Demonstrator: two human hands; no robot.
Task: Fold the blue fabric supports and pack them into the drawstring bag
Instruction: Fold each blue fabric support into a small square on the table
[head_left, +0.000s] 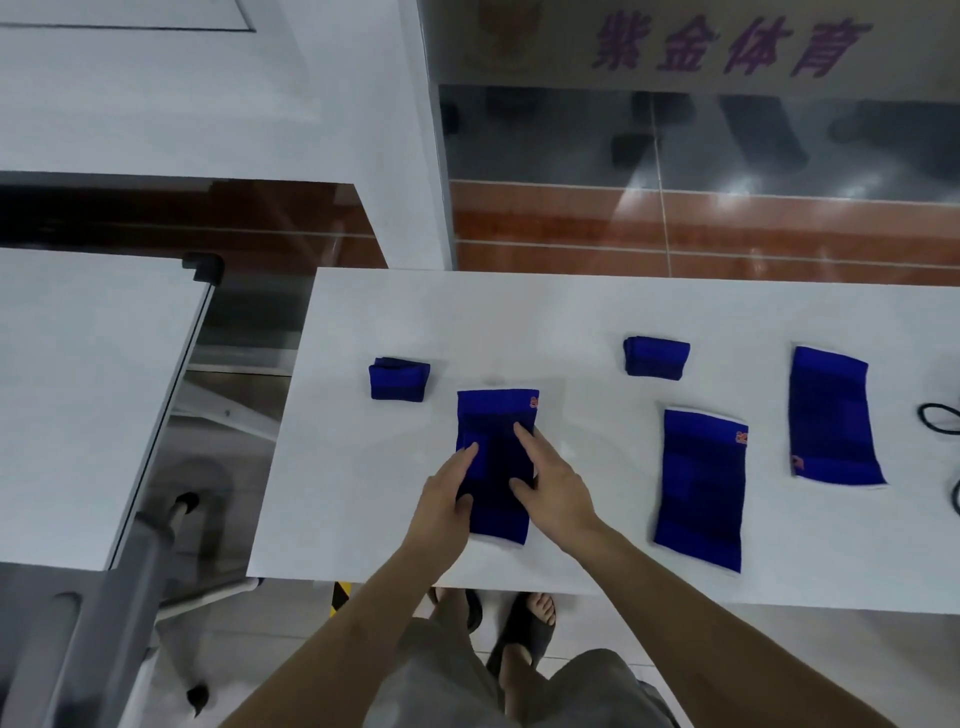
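blue support (496, 415) under both hands' fingers (524, 439)

three flat blue supports (698, 488), two folded (399, 380)

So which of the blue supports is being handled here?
The flat support nearest the table's left end: left hand and right hand both rest on it. The other two flat ones and both folded ones lie untouched.
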